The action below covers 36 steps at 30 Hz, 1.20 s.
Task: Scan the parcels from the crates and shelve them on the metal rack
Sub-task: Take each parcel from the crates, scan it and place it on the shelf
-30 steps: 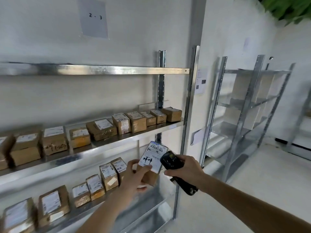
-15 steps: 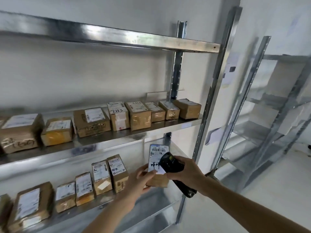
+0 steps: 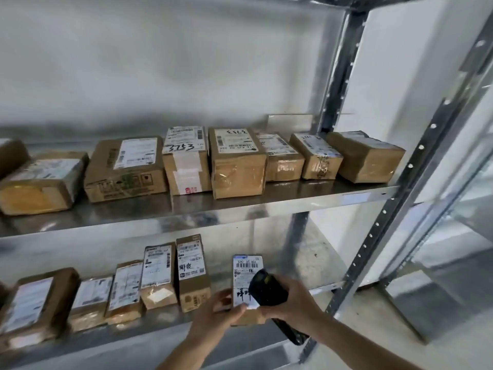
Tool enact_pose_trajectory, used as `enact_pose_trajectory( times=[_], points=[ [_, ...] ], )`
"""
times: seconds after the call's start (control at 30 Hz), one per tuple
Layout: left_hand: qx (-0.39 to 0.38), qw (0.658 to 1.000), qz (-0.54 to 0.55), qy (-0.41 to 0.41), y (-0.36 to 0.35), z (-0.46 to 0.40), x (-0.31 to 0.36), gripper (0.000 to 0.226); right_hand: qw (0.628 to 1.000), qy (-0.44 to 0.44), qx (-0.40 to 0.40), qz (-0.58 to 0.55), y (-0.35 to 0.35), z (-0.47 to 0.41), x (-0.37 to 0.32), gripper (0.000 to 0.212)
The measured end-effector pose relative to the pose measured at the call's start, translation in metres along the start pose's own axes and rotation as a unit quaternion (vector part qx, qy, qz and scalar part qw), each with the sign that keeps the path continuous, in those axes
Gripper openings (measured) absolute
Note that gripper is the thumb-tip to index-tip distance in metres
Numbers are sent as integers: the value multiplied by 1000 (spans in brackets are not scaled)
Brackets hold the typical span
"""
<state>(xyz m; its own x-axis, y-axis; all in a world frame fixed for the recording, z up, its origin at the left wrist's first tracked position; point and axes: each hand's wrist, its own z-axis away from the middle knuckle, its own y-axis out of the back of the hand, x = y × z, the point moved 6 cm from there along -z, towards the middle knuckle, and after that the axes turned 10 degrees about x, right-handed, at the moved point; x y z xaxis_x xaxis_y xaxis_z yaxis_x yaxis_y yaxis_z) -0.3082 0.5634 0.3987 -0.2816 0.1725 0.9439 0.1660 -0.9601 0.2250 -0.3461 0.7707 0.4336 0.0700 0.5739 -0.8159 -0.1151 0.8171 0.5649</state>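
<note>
At 6 o'clock, lower shelf (image 3: 149,340) — left hand (image 3: 216,315) pinches the parcel (image 3: 246,284) upright, now nearer the shelved row than before; right hand (image 3: 294,303) grips the scanner (image 3: 266,289) — still against its label.

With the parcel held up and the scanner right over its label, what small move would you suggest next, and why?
Probably set the parcel down on the lower shelf, just right of the upright box. The left hand grips it above that bare spot, the scanner in the right hand already sits against its label, and the row there ends with room to spare.
</note>
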Motion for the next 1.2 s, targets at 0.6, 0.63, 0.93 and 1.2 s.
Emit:
enact_pose_trajectory(
  times=[0.6, 0.63, 0.93, 1.2],
  points=[
    [127, 990, -45, -32, -29, -91, -64, 53, 990, 98, -96, 40, -70, -123, 53, 58],
    [138, 989, -49, -36, -28, -93, -64, 58, 989, 102, -99, 38, -71, -126, 51, 59],
    [267, 962, -62, 20, -20, -103, -73, 37, 988, 116, -99, 36, -87, -155, 43, 58],
    [304, 950, -46, 47, -19, -109, -75, 38, 986, 129, -99, 36, -90, -170, 36, 56]
  ],
)
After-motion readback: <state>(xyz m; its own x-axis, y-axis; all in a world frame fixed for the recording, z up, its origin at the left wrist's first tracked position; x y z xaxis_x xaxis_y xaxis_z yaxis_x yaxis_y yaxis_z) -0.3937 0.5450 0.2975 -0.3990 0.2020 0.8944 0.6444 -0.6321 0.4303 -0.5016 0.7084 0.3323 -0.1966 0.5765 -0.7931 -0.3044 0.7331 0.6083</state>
